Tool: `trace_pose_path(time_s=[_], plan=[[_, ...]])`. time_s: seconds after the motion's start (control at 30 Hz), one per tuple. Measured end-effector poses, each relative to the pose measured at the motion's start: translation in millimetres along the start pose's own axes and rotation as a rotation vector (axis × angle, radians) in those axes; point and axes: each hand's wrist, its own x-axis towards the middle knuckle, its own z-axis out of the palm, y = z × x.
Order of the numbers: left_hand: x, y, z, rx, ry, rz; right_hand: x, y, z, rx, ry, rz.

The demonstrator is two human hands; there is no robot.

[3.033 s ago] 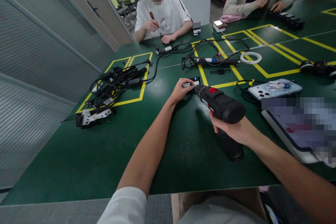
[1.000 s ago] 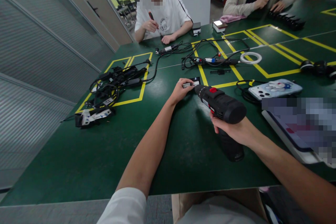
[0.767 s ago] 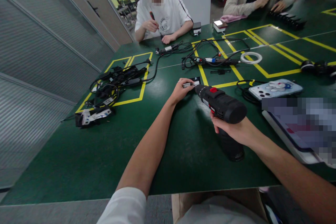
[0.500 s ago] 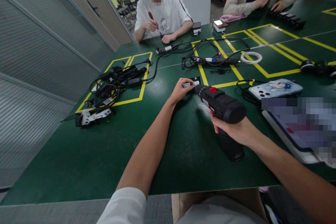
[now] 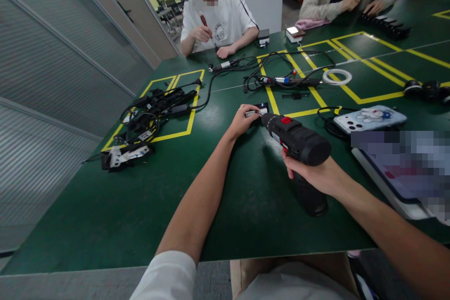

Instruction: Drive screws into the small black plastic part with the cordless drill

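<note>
My right hand [image 5: 312, 174] grips the handle of a black cordless drill [image 5: 298, 143] with a red switch; its chuck points up-left. The drill tip meets a small black part with a white label [image 5: 259, 109] that lies on the green table [image 5: 105, 215]. My left hand [image 5: 242, 121] pinches that part and presses it against the tabletop. Most of the part is hidden by my fingers and the chuck.
A heap of black cables and adapters [image 5: 151, 112] lies at the left in a yellow-taped box. A phone in a cartoon case [image 5: 369, 119] and a tablet lie at the right. Loose cables [image 5: 281, 79], a white tape ring [image 5: 336, 77]. Two people work across the table.
</note>
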Motion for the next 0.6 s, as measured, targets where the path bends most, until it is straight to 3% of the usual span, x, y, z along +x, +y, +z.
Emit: trace_pose_path(time_s=[0.6], plan=[[-0.1, -1.7, 0.6, 0.007, 0.004, -0.009, -2.3, -3.3, 1.4, 0.007, 0.009, 0.026]])
